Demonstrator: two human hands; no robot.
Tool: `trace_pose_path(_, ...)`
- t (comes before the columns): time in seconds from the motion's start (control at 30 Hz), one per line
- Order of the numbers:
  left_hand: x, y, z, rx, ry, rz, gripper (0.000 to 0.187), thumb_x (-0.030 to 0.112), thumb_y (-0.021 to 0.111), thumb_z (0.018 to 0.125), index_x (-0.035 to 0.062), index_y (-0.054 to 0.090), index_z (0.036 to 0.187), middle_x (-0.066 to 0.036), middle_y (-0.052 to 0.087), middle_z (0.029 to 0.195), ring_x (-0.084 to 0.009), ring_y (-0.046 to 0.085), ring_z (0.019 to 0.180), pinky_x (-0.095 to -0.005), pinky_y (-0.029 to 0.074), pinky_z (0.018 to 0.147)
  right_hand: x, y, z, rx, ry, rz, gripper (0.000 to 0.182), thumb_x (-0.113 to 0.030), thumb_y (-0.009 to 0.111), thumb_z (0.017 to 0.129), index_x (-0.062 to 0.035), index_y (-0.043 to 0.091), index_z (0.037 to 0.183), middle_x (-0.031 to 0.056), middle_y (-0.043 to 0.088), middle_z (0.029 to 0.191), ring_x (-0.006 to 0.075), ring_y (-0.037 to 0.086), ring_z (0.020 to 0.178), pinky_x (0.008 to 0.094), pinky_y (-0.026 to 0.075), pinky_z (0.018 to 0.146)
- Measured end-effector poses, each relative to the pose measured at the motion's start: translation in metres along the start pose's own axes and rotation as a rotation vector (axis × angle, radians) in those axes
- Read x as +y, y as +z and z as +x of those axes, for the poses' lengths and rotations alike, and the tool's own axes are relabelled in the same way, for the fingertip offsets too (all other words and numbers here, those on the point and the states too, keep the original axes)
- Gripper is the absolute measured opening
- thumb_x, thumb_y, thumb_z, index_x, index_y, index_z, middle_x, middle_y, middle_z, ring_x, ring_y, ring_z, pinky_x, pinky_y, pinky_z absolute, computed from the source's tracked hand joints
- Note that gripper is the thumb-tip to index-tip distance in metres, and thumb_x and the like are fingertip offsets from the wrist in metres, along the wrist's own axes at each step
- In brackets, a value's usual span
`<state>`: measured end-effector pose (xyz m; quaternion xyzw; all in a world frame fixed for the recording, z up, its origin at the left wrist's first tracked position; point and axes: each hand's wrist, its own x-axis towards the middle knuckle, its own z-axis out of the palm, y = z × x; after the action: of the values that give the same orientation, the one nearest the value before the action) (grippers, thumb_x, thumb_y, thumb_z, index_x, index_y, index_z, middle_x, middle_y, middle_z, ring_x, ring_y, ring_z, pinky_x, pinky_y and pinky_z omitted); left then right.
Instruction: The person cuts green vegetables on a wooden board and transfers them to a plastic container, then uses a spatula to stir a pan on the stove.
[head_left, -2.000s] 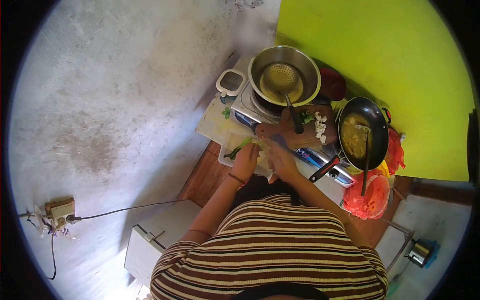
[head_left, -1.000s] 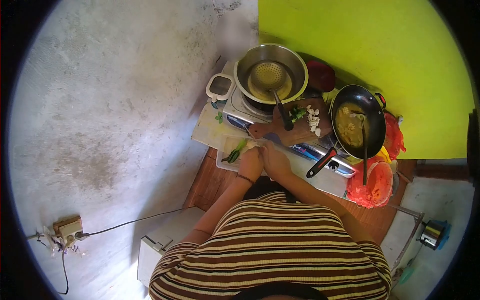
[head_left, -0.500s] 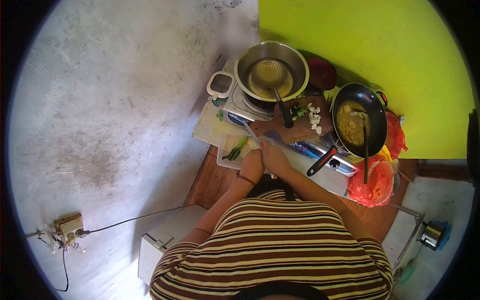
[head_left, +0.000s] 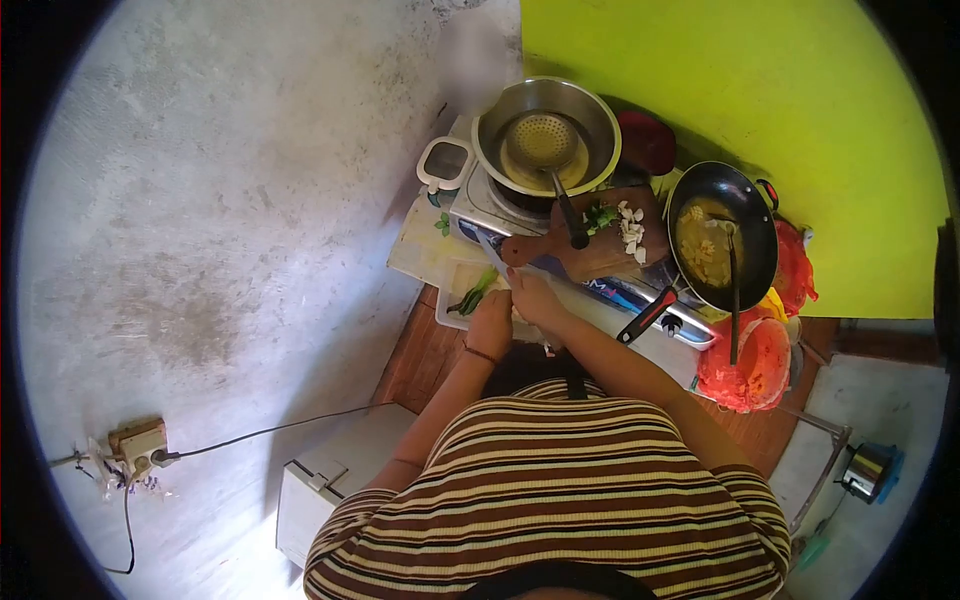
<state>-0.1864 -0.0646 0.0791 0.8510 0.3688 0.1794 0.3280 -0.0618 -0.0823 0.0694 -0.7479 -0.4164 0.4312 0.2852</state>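
My right hand [head_left: 536, 301] is closed around a knife [head_left: 490, 250], its pale blade pointing up and left over the stove's front edge. Pressed close beside it, my left hand [head_left: 490, 325] is closed, and whatever lies in its fingers is hidden. Just left of both hands, a leafy green vegetable [head_left: 475, 290] lies in a pale plastic container [head_left: 450, 319], partly covered by my left hand. Beyond the hands, a wooden cutting board [head_left: 575, 255] rests on the stove [head_left: 640, 298] with chopped white pieces [head_left: 631, 232] and cut greens [head_left: 599, 217] on it.
A large metal basin [head_left: 608, 135] holds a perforated skimmer [head_left: 542, 140], whose handle reaches over the board. At right sits a black wok [head_left: 757, 240] with food in liquid and a ladle [head_left: 735, 295]. A red plastic-lined bucket [head_left: 725, 380] stands below it.
My left hand has shifted slightly left and down, and the knife has moved a little left and up with my right hand. The view has shifted slightly.
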Motion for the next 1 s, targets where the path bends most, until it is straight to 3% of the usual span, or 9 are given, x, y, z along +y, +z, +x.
trace_pose_path(0.1,0.001,-0.003,-0.001,0.011,-0.038,-0.055,0.011,0.001,0.046,0.077,-0.0004,0.052,0.086,-0.022,0.053,0.082,-0.0392,0.052,0.081,-0.0444,0.042,0.069,0.024,0.019,0.011,0.158,-0.291,-0.185,0.053,-0.034,0.027,0.095,0.0049,0.058,0.075,0.0268,0.058,0.072,0.0412,0.057,0.072,0.0465,0.044,0.067)
trace_pose_path(0.2,0.002,-0.002,-0.004,0.084,-0.019,-0.122,0.010,0.003,0.045,0.082,-0.0008,0.052,0.088,-0.022,0.054,0.082,-0.0387,0.053,0.079,-0.0433,0.042,0.069,0.017,0.016,0.009,0.168,-0.169,-0.047,0.055,-0.033,0.030,0.094,0.0076,0.058,0.070,0.0306,0.057,0.074,0.0452,0.057,0.073,0.0502,0.044,0.071)
trace_pose_path(0.43,-0.004,-0.002,-0.002,0.072,-0.257,-0.397,0.017,0.015,0.044,0.091,0.0005,0.053,0.089,-0.017,0.055,0.073,-0.0317,0.055,0.067,-0.0366,0.043,0.061,-0.012,-0.021,-0.020,-0.215,0.227,0.593,0.043,-0.036,0.035,0.094,0.0039,0.052,0.094,0.0285,0.058,0.070,0.0448,0.057,0.070,0.0500,0.044,0.065)
trace_pose_path(0.5,-0.004,0.000,0.000,0.066,-0.294,-0.396,0.017,0.014,0.045,0.091,0.0003,0.053,0.087,-0.017,0.055,0.073,-0.0308,0.056,0.065,-0.0366,0.043,0.060,-0.006,-0.024,-0.025,-0.250,0.160,0.527,0.040,-0.036,0.035,0.094,0.0020,0.049,0.096,0.0273,0.058,0.069,0.0436,0.058,0.069,0.0493,0.045,0.062)
trace_pose_path(0.6,0.002,0.002,0.000,0.073,-0.250,-0.310,0.015,0.012,0.046,0.088,-0.0006,0.054,0.084,-0.019,0.056,0.073,-0.0342,0.057,0.069,-0.0396,0.044,0.062,0.010,-0.008,-0.023,0.121,-0.285,0.098,0.037,-0.033,0.034,0.094,0.0007,0.049,0.090,0.0263,0.059,0.071,0.0416,0.059,0.069,0.0484,0.046,0.058)
trace_pose_path(0.7,0.005,0.006,0.000,0.067,-0.177,-0.215,0.014,0.009,0.047,0.085,-0.0009,0.056,0.083,-0.020,0.056,0.073,-0.0374,0.057,0.072,-0.0423,0.044,0.063,0.012,-0.008,-0.027,0.159,-0.303,-0.104,0.036,-0.031,0.033,0.094,0.0017,0.049,0.092,0.0265,0.060,0.075,0.0417,0.060,0.071,0.0493,0.047,0.059)
trace_pose_path(0.8,0.006,0.007,0.000,0.073,-0.143,-0.226,0.012,0.008,0.047,0.084,-0.0011,0.055,0.083,-0.021,0.057,0.076,-0.0381,0.056,0.072,-0.0423,0.044,0.062,0.004,-0.009,-0.029,0.129,-0.148,-0.223,0.037,-0.029,0.032,0.094,0.0034,0.050,0.093,0.0273,0.060,0.076,0.0423,0.059,0.072,0.0503,0.047,0.062)
trace_pose_path(0.93,0.012,0.008,0.000,0.150,-0.028,-0.119,0.012,0.006,0.047,0.085,-0.0018,0.055,0.084,-0.022,0.056,0.076,-0.0382,0.056,0.073,-0.0423,0.043,0.061,-0.006,-0.013,-0.032,0.171,-0.122,-0.153,0.041,-0.032,0.029,0.095,0.0026,0.052,0.090,0.0279,0.058,0.078,0.0446,0.056,0.076,0.0516,0.042,0.066)
trace_pose_path(1.0,0.018,0.004,0.000,0.130,-0.105,-0.202,0.013,0.008,0.046,0.085,-0.0014,0.056,0.083,-0.021,0.056,0.076,-0.0381,0.055,0.073,-0.0432,0.043,0.063,-0.003,-0.013,-0.029,0.182,-0.111,-0.142,0.042,-0.032,0.030,0.094,0.0028,0.053,0.088,0.0275,0.058,0.077,0.0450,0.056,0.075,0.0517,0.042,0.066)
